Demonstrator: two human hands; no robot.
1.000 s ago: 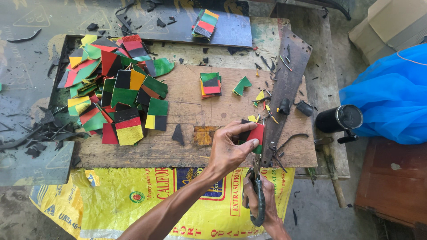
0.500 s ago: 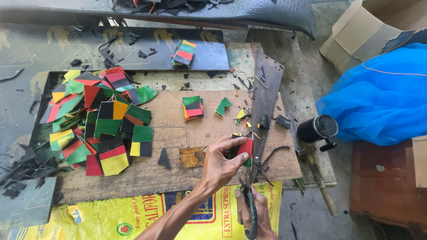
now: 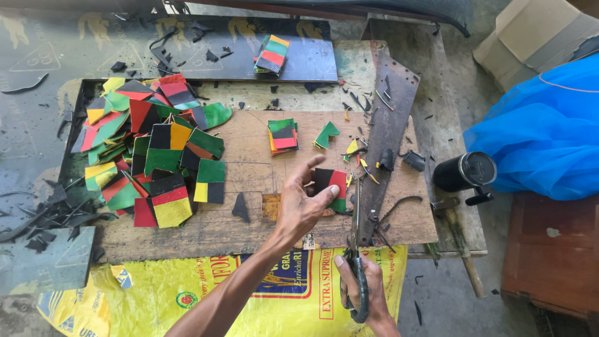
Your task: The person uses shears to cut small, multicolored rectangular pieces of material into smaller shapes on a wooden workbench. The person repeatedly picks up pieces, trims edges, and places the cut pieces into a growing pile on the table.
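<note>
Left hand: the left hand point(image 3: 302, 209) grasps a small striped piece point(image 3: 331, 186) of black, red and green sheet, thumb on top and fingers under its left edge, holding it just above the wooden board point(image 3: 249, 168).
Right hand: the right hand point(image 3: 362, 290) is clenched around the dark handles of the scissors point(image 3: 355, 249), low in the view over the yellow sack point(image 3: 187, 293).
Scissors, axis: the long axis runs nearly straight away from the person, handles near the body, blades pointing up toward the far side of the bench; the tips meet the right edge of the striped piece.
Striped piece, position: near the board's right half, just left of the rusty metal strip point(image 3: 387, 137); its stripes run roughly parallel to the blades.
Blades: whether they are parted or closed cannot be told.
Cut stack: a small pile of trimmed squares point(image 3: 282, 135) lies on the board beyond the hand, a green offcut point(image 3: 326, 134) just beside it.
Uncut heap: a loose heap of multicoloured pieces point(image 3: 153, 150) covers the board's left end.
Far stack: another stack of striped pieces point(image 3: 272, 54) rests on a dark sheet point(image 3: 312, 62) at the bench's far edge.
Surface: worn wood littered with black and yellow slivers.
Surroundings: a black cylinder point(image 3: 465, 171) sits at the bench's right end, a blue tarpaulin point(image 3: 543, 131) beyond it, a cardboard box point(image 3: 536, 37) above.
</note>
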